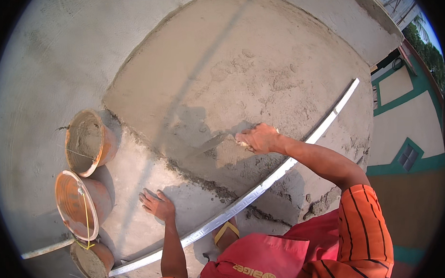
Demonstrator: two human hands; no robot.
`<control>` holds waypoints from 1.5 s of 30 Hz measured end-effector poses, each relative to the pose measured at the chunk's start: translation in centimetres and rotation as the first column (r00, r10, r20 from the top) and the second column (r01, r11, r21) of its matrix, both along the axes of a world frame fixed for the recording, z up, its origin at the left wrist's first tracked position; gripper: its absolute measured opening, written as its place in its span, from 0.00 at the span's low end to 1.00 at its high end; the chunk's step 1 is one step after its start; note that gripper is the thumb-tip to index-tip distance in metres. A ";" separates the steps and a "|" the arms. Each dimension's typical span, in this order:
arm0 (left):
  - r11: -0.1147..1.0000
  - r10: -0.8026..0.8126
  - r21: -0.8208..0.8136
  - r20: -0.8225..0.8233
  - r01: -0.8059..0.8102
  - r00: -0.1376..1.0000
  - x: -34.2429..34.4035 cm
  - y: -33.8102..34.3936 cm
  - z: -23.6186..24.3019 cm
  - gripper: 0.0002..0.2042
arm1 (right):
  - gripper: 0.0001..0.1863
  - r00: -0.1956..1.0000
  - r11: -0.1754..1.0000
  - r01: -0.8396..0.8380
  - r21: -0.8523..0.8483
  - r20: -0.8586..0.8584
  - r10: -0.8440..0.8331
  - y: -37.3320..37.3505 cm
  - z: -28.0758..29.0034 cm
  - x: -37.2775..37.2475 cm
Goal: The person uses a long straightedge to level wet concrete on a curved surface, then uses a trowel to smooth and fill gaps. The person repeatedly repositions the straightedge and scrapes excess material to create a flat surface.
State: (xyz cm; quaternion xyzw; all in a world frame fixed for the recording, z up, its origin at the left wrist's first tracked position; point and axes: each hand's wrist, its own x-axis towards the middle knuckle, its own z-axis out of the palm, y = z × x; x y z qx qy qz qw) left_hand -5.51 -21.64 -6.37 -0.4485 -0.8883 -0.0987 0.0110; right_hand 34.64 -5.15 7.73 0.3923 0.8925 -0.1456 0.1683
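My right hand [258, 138] is closed round the handle of a trowel [210, 144], its blade against the damp grey mortar [189, 66]. Spread fingers show on my left hand [157, 206], which rests on the dry pale concrete [127, 175] beside the mortar's ragged edge and holds nothing. A long pale metal straightedge [264, 185] runs diagonally under my right forearm; the fisheye lens bends it. Rough lumps and pits mark the mortar beyond my right hand.
Three orange-brown buckets stand at the left: one with mortar inside [107, 146], a middle one with a yellow cord [102, 199], and a lower one holding mortar [107, 254]. My sandalled foot [226, 234] is near the straightedge. A green-trimmed building [396, 126] stands right.
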 end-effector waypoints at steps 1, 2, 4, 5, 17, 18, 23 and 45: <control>1.000 -0.013 0.012 -0.007 0.013 1.000 0.5 0.3 0.2 0.29 | 0.21 0.994 0.996 0.030 -0.084 -0.106 -0.039 -5.2 1.5 0.4; 0.997 -0.076 0.001 -0.010 0.076 0.997 0.9 0.2 -0.1 0.29 | 0.21 0.979 0.976 0.053 -0.213 -0.182 -0.093 -8.9 3.1 1.9; 0.998 -0.064 -0.031 -0.015 0.063 0.998 1.4 0.4 -1.4 0.29 | 0.23 0.931 0.940 0.155 -0.303 -0.274 -0.242 -15.4 4.4 6.0; 0.998 -0.042 -0.055 -0.022 0.041 0.999 0.6 0.3 -1.7 0.30 | 0.24 0.906 0.942 0.212 -0.261 -0.307 -0.290 -17.3 4.1 9.0; 0.985 -0.154 -0.059 0.132 0.163 0.979 -7.3 1.9 -5.4 0.33 | 0.23 -0.136 -0.167 0.976 0.139 -0.207 -0.969 -47.1 -1.7 43.7; 0.984 -0.158 -0.057 0.140 0.167 0.977 -7.4 1.8 -5.3 0.33 | 0.23 -0.149 -0.185 0.971 0.154 -0.218 -0.964 -47.8 -2.1 43.7; 0.979 -0.162 -0.104 0.137 0.177 0.977 -5.1 0.1 -3.5 0.33 | 0.22 0.007 0.027 0.995 -0.098 -0.197 -0.980 -49.0 -2.2 37.5; 0.994 -0.061 0.093 0.043 0.057 0.997 1.2 -1.3 0.0 0.28 | 0.19 0.119 0.785 0.307 -0.538 -0.797 -0.593 -3.7 23.8 6.2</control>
